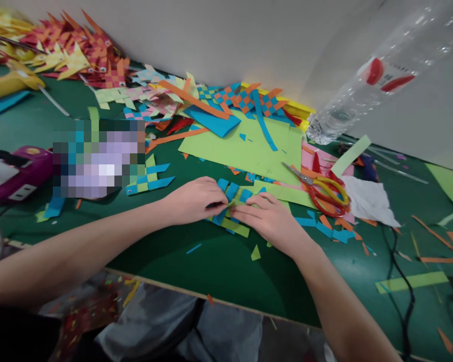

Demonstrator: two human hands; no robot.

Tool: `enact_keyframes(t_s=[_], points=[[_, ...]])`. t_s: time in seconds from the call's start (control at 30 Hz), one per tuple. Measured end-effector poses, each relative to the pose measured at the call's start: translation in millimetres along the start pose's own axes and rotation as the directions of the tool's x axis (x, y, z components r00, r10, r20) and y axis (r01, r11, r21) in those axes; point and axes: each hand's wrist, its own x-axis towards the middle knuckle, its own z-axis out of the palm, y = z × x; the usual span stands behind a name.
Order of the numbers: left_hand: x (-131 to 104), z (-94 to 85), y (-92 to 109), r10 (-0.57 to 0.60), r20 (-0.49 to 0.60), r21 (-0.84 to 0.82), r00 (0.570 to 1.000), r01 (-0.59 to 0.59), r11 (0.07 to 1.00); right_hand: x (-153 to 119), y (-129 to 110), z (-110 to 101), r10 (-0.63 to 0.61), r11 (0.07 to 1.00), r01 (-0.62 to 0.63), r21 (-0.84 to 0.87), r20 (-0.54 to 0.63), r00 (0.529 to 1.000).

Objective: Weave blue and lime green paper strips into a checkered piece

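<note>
Blue and green woven paper strips (pixel 232 191) lie on the green table between my hands, their ends sticking out above and below my fingers. My left hand (pixel 202 201) is closed, thumb and forefinger pinching the weave at its left side. From the right, my right hand (pixel 266 213) pinches the same strips, fingers pressed together over them. My fingertips nearly meet, so the middle of the weave is partly hidden. Left of my left hand rests a woven blue and green paper fish (pixel 149 178). Scissors (pixel 322 191) with red and yellow handles lie beyond my right hand.
Green paper sheets (pixel 245 146) and several woven paper fish (pixel 245 98) lie along the wall. A plastic bottle (pixel 377 75) leans at the right. A yellow glue gun (pixel 15 80) and a purple device (pixel 20 171) are at the left. A black cable (pixel 403 286) crosses the right side.
</note>
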Motion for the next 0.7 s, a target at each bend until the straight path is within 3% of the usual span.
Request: enact_keyframes(t_s=[0.47, 0.7], points=[[-0.7, 0.8, 0.4, 0.031, -0.027, -0.008, 0.999, -0.031, 0.999, 3.7, -0.6, 4.4, 0.091, 0.969, -0.077, 0.236, -0.052, 0.994], [-0.3, 1.4, 3.0, 0.089, 0.046, -0.006, 0.995, -0.089, 0.996, 3.3, -1.1, 4.4, 0.095, 0.964, -0.073, 0.257, -0.077, 0.992]])
